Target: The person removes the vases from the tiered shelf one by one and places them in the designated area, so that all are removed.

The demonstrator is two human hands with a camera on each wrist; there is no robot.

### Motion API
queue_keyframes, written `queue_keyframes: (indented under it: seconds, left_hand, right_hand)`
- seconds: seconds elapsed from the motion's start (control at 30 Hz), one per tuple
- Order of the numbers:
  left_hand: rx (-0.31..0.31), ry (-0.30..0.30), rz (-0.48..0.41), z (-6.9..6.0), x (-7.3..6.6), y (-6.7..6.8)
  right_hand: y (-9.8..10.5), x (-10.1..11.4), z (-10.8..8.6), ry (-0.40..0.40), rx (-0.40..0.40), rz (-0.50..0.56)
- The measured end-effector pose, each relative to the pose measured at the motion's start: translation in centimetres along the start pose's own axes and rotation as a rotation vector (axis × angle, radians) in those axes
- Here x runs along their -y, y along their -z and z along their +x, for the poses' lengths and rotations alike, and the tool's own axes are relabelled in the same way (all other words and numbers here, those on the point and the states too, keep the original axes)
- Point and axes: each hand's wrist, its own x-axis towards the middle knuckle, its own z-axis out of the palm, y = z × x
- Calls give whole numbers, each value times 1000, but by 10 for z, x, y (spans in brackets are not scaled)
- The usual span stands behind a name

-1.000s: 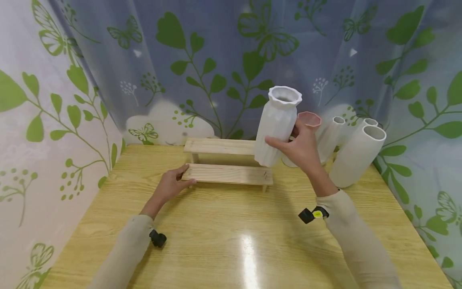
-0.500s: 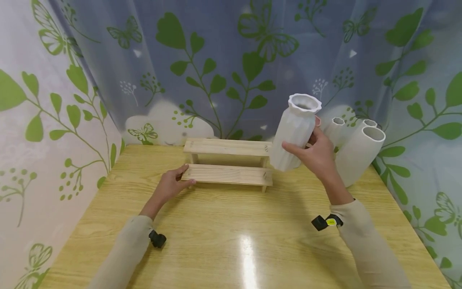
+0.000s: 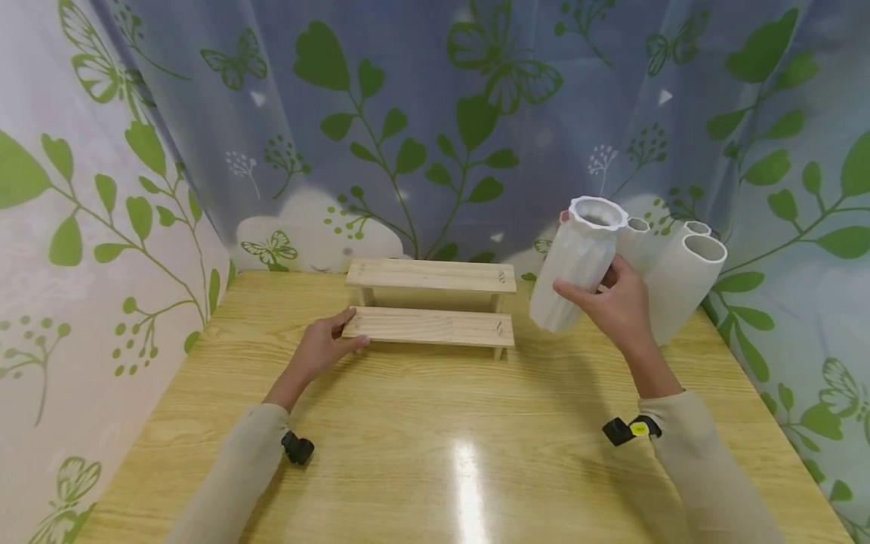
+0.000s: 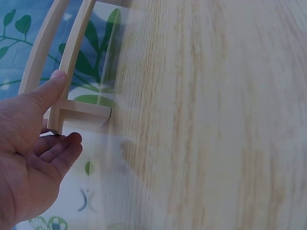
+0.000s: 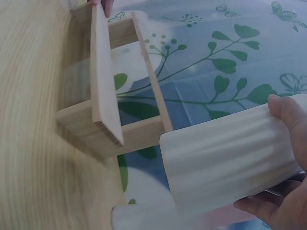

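Observation:
My right hand (image 3: 620,308) holds a white fluted vase (image 3: 569,268) with a scalloped rim, off the table and tilted, its mouth up and to the right. In the right wrist view the thumb and fingers grip opposite sides of that vase (image 5: 230,151), base toward the wooden stand (image 5: 108,79). At the left end of the two-tier wooden stand (image 3: 428,326), my left hand (image 3: 319,347) pinches the lower shelf. The left wrist view has the thumb of the left hand (image 4: 29,158) on the shelf edge, with fingers below. Both shelves are bare.
Behind and right of my right hand stand several white vases, the nearest a tall one (image 3: 683,283). A pink rim (image 3: 563,217) peeks out behind the held vase. A leaf-printed curtain (image 3: 408,91) borders the wood-grain table (image 3: 381,438) at the back and sides.
My right hand has carried the white vase right and downward, away from the stand's right end. The pink vase is now mostly covered by it. My left hand stays where it was.

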Motion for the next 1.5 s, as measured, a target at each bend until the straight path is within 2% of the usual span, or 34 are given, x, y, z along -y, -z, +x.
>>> queue_keyframes:
  seconds: [0.6, 0.83, 1.5]
  left_hand:
    - [-1, -1, 21, 1, 1, -1]
    - [2, 7, 14, 0, 1, -1]
    - [-5, -4, 0, 2, 3, -1]
  right_hand:
    - [2, -52, -9, -43, -54, -14]
    - [3, -61, -14, -103, -81, -39]
    - [-1, -90, -13, -127, -173, -18]
